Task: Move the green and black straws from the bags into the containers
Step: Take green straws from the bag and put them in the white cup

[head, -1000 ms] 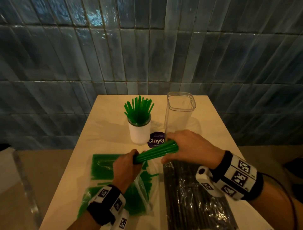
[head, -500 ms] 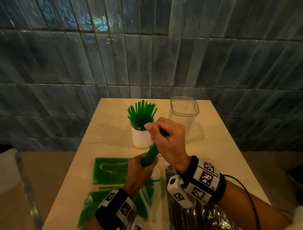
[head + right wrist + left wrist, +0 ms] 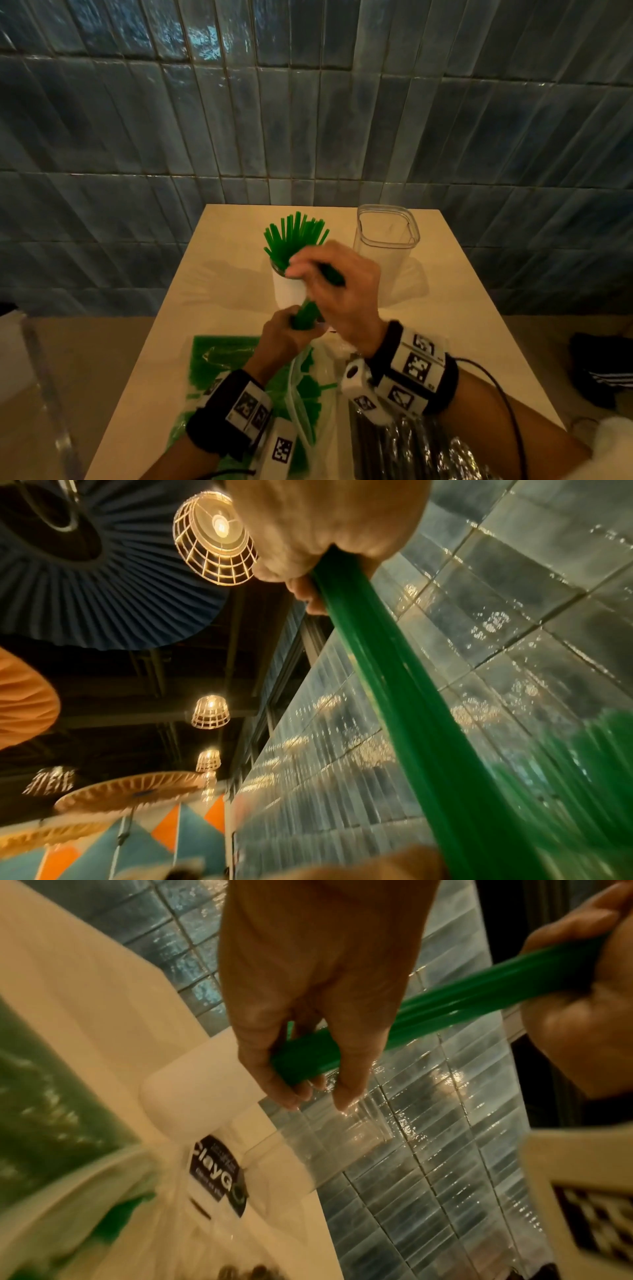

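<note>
A bundle of green straws [image 3: 306, 313] stands nearly upright just in front of the white cup [image 3: 289, 294], which holds several green straws [image 3: 294, 236]. My left hand [image 3: 286, 337] grips the bundle's lower end. My right hand [image 3: 337, 291] grips its upper end, beside the cup's rim. In the left wrist view the left hand [image 3: 301, 1031] curls round the bundle [image 3: 445, 999]. The right wrist view shows the right hand [image 3: 322, 539] round the bundle [image 3: 411, 696]. The clear square container [image 3: 387, 240] stands empty at the back right. The bag of black straws [image 3: 411, 448] lies near me on the right.
Clear bags of green straws [image 3: 222, 356] lie flat on the table's near left, one open under my left wrist. A round dark sticker [image 3: 219, 1172] sits on the pale table [image 3: 212, 274] between the cup and the bags. The blue tiled wall rises right behind the table.
The bundle has swung from lying almost level to standing nearly upright. My right hand has risen with its top end toward the white cup, while the left keeps the lower end.
</note>
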Available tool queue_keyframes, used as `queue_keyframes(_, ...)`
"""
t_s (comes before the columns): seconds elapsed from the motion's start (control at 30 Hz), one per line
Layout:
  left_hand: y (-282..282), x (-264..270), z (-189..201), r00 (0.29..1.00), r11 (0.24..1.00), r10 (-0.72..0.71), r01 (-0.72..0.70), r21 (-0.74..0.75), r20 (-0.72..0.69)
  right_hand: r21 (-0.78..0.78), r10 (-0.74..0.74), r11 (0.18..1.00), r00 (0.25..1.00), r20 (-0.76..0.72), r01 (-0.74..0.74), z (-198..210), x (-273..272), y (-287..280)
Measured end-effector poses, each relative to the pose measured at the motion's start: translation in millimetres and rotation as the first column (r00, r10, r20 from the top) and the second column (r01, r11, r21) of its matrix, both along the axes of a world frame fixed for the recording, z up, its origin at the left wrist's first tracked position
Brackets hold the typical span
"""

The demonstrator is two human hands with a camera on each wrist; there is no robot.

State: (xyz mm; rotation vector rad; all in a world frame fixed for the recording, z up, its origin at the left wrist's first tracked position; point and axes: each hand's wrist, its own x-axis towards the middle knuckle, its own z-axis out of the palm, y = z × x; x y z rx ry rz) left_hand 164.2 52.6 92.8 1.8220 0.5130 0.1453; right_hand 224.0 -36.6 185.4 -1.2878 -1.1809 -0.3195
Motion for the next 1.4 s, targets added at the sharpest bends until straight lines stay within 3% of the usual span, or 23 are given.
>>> queue_keyframes(0.07, 8.3, 7.5, -0.7, 0.999, 0.995, 0.035, -0.033, 0.094, -0.016, 0.052, -0.043, 0.997, 0.995, -0.092, 0.048, 19.5, 19.7, 9.3)
queue_keyframes(0.2, 37.6, 20.3, -10.9, 0.955, 0.917, 0.297, -0.288, 0.276, 0.009, 0.22, -0.15, 0.955, 0.965, -0.214, 0.197, 54.5, 63.4, 25.3)
queue_keyframes(0.3, 58.5, 35.0, -22.7, 0.929, 0.911, 0.367, -0.349, 0.219, -0.047, 0.292, -0.18, 0.925, 0.956, -0.232, 0.245, 67.5, 88.3, 38.9)
queue_keyframes(0.37, 64.1, 49.9, -22.4, 0.944, 0.926, 0.328, -0.318, 0.204, -0.02, 0.286, -0.208, 0.92, 0.952, -0.226, 0.268, 64.3, 97.1, 51.3)
queue_keyframes(0.5, 68.7, 81.5, -17.4, 0.972, 0.961, 0.226, -0.233, 0.151, 0.065, 0.13, -0.272, 0.945, 0.942, -0.195, 0.3, 27.6, 105.5, 80.7)
queue_keyframes(0.63, 72.0, 94.8, -16.9, 0.964, 0.956, 0.26, -0.266, 0.121, 0.064, -0.119, -0.319, 0.946, 0.932, -0.17, 0.302, -21.8, 113.7, 93.1)
queue_keyframes(0.73, 74.2, 93.3, -24.4, 0.96, 0.949, 0.265, -0.276, 0.151, 0.087, -0.385, -0.473, 0.817, 0.881, -0.023, 0.428, -53.6, 123.6, 92.7)
queue_keyframes(0.8, 72.1, 91.5, -27.6, 0.954, 0.942, 0.276, -0.292, 0.163, 0.117, -0.552, -0.544, 0.722, 0.835, -0.081, 0.417, -62.3, 129.0, 90.0)
queue_keyframes(0.9, 73.2, 93.5, -31.4, 0.95, 0.939, 0.279, -0.3, 0.167, 0.136, -0.588, -0.386, 0.803, 0.835, -0.392, 0.095, -60.5, 121.6, 90.3)
queue_keyframes(0.93, 74.7, 93.0, -32.8, 0.956, 0.945, 0.263, -0.283, 0.166, 0.128, -0.617, -0.313, 0.787, 0.869, -0.383, 0.011, -59.2, 115.7, 91.5)
queue_keyframes(1.0, 75.6, 91.4, -35.4, 0.958, 0.965, 0.251, -0.26, 0.048, 0.135, -0.729, -0.159, 0.681, 0.956, -0.245, -0.073, -59.1, 102.9, 94.6)
queue_keyframes(1.1, 76.1, 89.0, -41.9, 0.956, 0.947, 0.248, -0.273, 0.168, 0.157, -0.844, 0.006, 0.529, 0.995, -0.095, -0.083, -61.3, 91.2, 98.4)
queue_keyframes(1.17, 77.3, 91.7, -39.8, 0.964, 0.959, 0.21, -0.236, 0.16, 0.16, -0.808, -0.001, 0.586, 0.997, -0.078, -0.062, -65.1, 92.6, 100.6)
queue_keyframes(1.23, 77.6, 92.9, -35.6, 0.973, 0.936, 0.213, -0.23, 0.268, 0.09, -0.712, -0.085, 0.701, 0.995, -0.049, 0.025, -64.8, 98.5, 101.1)
queue_keyframes(1.3, 77.8, 91.5, -32.3, 0.971, 0.929, 0.228, -0.239, 0.284, 0.071, -0.627, -0.195, 0.771, 0.979, -0.061, 0.114, -59.2, 107.2, 101.6)
queue_keyframes(1.4, 76.9, 90.9, -30.1, 0.969, 0.931, 0.231, -0.247, 0.27, 0.09, -0.605, -0.225, 0.779, 0.974, -0.025, 0.165, -48.1, 116.3, 101.2)
